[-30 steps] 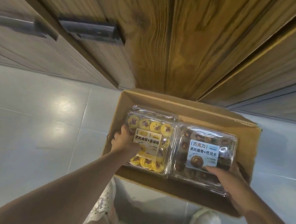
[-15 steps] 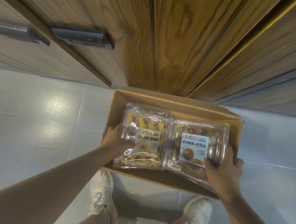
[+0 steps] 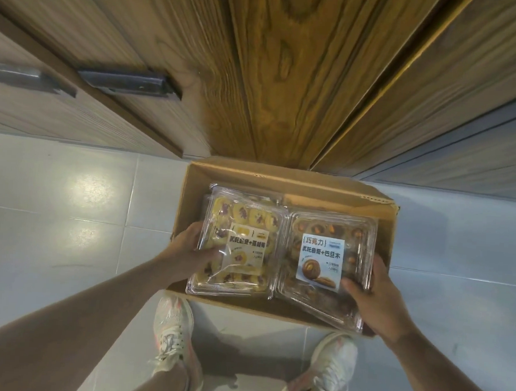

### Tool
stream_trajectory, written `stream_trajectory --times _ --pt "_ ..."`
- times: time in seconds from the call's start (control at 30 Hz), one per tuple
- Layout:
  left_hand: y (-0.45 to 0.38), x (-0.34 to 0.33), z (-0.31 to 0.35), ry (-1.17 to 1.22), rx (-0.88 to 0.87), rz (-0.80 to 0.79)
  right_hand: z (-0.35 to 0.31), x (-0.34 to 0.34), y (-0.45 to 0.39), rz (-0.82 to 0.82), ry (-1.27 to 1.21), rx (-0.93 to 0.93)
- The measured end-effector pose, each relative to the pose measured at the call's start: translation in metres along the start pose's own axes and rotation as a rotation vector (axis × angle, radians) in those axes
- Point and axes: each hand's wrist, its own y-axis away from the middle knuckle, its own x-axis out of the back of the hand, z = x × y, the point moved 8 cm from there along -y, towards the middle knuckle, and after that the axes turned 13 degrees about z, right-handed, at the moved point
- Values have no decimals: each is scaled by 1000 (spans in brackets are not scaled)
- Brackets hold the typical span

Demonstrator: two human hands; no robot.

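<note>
Packs higher than before: left hand point(image 3: 188, 251) grips yellow cookie pack point(image 3: 242, 239), right hand point(image 3: 377, 297) chocolate cookie pack point(image 3: 322, 258), fingers curled round outer edges, just above cardboard box point(image 3: 281, 178). We judge lift-out underway.

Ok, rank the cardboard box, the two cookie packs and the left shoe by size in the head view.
1. cardboard box
2. yellow cookie pack and brown cookie pack: these look about alike, so I won't rank one over the other
3. left shoe, with its heel hidden by the leg
</note>
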Motion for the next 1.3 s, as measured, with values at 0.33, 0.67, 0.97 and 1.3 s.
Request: stream_trajectory --times 0.33,0.67,0.97,1.3 --pt "114 90 94 304 -188 -127 -68 103 73 45 -221 47" --pt "307 210 197 418 -368 -129 -167 267 211 192 -448 129" --pt "500 318 313 532 -652 -21 -288 464 393 444 -591 354" --pt "658 399 440 605 -905 -12 -367 615 487 536 -653 591"
